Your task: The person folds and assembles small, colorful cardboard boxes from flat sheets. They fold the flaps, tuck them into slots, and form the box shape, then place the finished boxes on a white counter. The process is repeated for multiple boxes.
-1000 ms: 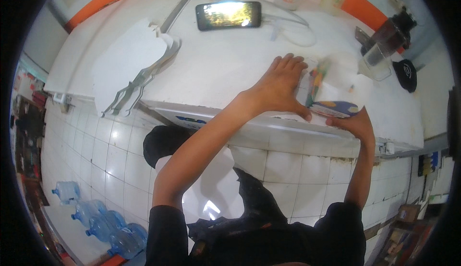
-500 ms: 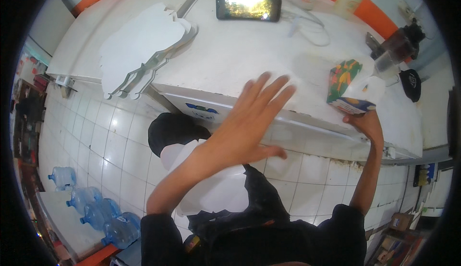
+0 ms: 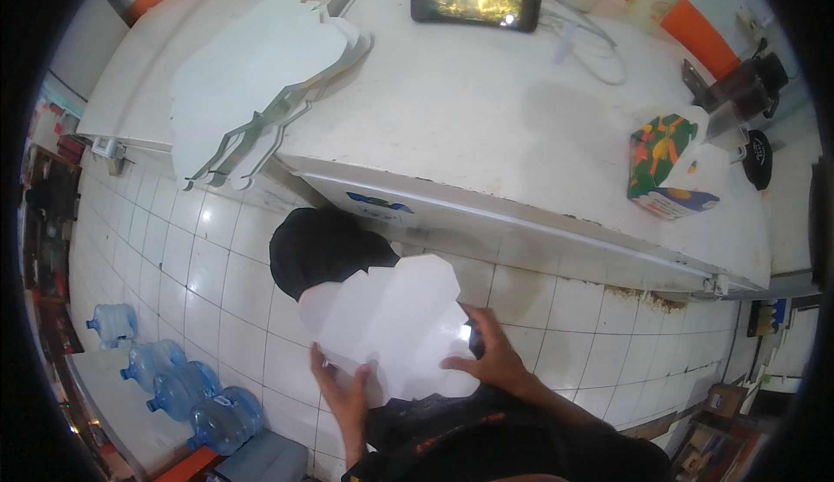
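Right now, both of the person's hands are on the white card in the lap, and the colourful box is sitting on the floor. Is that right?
Not quite: the place of the colourful box is wrong. The head view shows it up on the white counter. The left hand and right hand are on the white card in the lap.

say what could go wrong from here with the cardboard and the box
The white, notched cardboard between the left hand and right hand might slip to the white tiled floor if either grip loosens. The stack of white, shaped card sheets overhangs the front edge of the white counter, so a knock could shift it. The green, orange and white paper box near that edge might be nudged off.
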A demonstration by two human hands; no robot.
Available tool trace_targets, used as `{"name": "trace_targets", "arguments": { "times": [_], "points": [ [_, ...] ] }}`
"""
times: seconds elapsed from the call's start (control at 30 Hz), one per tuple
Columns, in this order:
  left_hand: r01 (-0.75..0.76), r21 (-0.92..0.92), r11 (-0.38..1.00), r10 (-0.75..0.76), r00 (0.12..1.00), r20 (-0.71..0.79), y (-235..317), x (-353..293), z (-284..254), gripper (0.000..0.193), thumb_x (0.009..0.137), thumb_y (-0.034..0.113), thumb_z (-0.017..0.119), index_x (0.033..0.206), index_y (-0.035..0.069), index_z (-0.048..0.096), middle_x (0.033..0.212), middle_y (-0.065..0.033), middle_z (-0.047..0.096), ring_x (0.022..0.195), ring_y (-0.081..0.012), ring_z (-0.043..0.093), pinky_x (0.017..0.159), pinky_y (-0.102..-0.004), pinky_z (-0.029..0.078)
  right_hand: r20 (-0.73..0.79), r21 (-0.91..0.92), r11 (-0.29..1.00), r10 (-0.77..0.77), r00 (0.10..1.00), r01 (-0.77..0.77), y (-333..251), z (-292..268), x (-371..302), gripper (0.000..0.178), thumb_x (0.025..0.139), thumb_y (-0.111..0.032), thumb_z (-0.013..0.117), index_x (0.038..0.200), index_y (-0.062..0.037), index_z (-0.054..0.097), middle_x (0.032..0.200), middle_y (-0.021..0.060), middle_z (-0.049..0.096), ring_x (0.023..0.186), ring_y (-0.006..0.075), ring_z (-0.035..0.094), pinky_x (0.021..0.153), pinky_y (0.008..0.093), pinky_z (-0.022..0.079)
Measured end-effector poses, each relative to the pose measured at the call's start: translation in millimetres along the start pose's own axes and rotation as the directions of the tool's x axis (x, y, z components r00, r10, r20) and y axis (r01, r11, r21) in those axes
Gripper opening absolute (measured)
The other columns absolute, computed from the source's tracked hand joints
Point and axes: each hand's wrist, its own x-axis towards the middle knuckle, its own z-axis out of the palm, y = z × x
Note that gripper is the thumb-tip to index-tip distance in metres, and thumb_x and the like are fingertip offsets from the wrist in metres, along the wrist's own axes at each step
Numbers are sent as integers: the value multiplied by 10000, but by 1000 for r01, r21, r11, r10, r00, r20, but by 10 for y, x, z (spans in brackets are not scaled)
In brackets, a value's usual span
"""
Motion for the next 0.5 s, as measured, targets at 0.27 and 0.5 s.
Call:
{"name": "trace_targets", "arguments": {
  "times": [0.27,0.5],
  "points": [
    [148,-308,940,-141,989,46,-36,-152,2,747,780,-47,700,1411,-50,300,1286,-215,512,1182,-287,529,1013,-369,423,150,93,976,183,972,-198,42,-37,513,511,775,-204,816,1203,-62,574,974,123,694,874,204,676,800,333,523],
    [84,-318,944,-101,994,-37,-196,-17,-61,587,903,53,661,1385,-71,349,1297,-201,510,1102,-238,573,921,-328,480,24,-49,993,113,993,-111,-61,17,599,200,834,-122,743,995,-71,635,872,74,714,782,215,705,709,302,538]
  ]
}}
